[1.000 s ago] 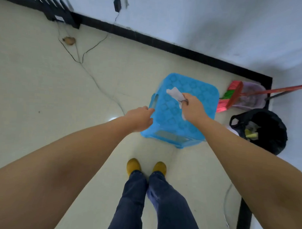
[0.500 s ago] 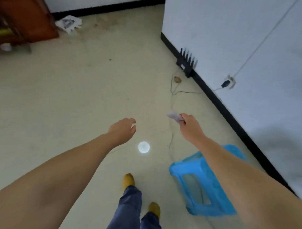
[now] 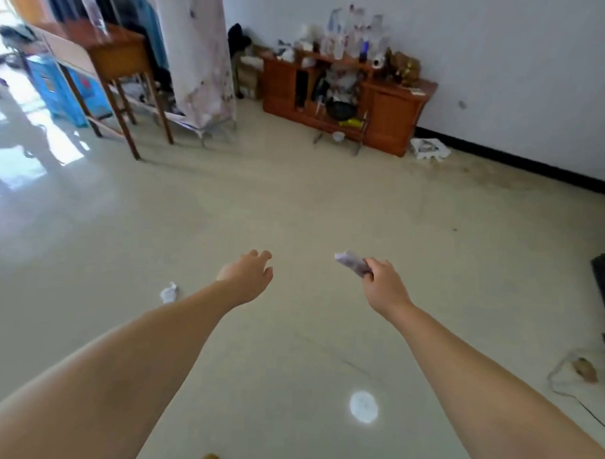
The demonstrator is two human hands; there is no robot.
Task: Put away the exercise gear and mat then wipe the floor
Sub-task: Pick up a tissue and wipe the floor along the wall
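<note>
Two hands out: right hand (image 3: 385, 287) pinching crumpled soft cloth (image 3: 351, 263); left hand (image 3: 248, 279) loosely spread, empty.

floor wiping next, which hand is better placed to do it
Right, probably. The right hand already grips the crumpled wipe, while the left hand is empty with loose fingers. The left could instead pick up the white scrap lying on the floor beside it.
</note>
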